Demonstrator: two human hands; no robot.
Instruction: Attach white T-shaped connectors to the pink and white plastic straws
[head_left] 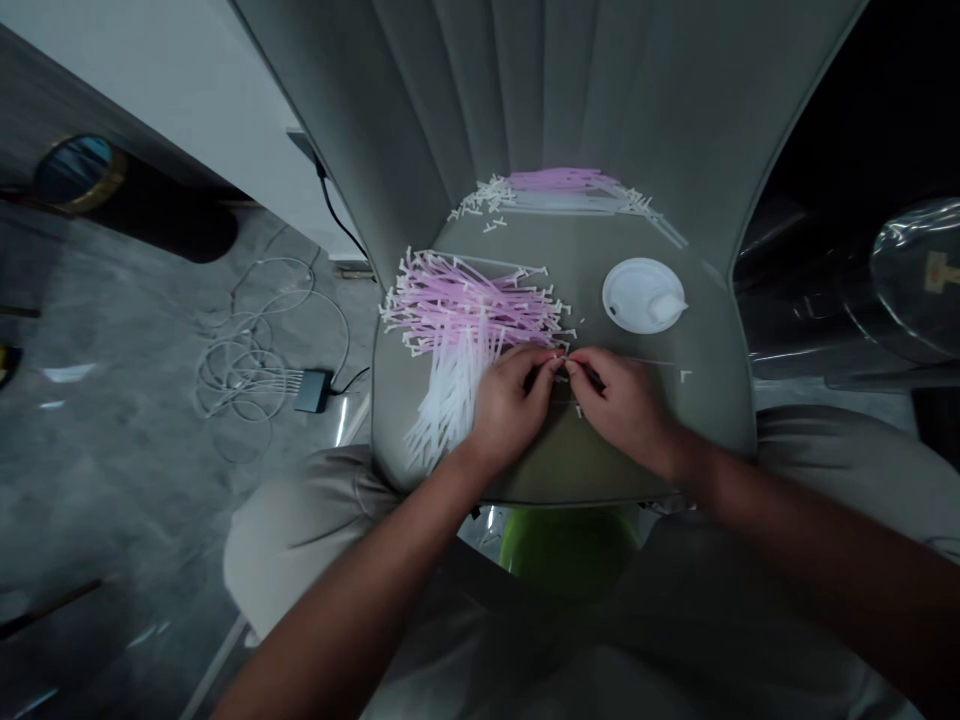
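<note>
My left hand point(517, 398) and my right hand point(619, 402) meet over the chair seat, thumbs and forefingers pinched together. A small white plastic piece point(557, 357) shows between the fingertips; its exact shape is mostly hidden. One thin pale stick point(652, 361) runs out behind my right hand, and I cannot tell whether that hand grips it. Close to my left hand lies a heap of pink sticks point(480, 300) with white end connectors. White sticks point(448, 395) fan out below the heap, partly behind that hand. A loose white connector point(685, 376) lies to the right.
On the grey chair seat point(585, 470) stands a white lid-like dish point(626, 268) holding a small white nozzle-like piece point(666, 307). More pink sticks point(562, 180) and white connectors point(491, 193) lie along the backrest. Tangled cables point(247, 370) lie on the floor, and a green container point(570, 550) is below.
</note>
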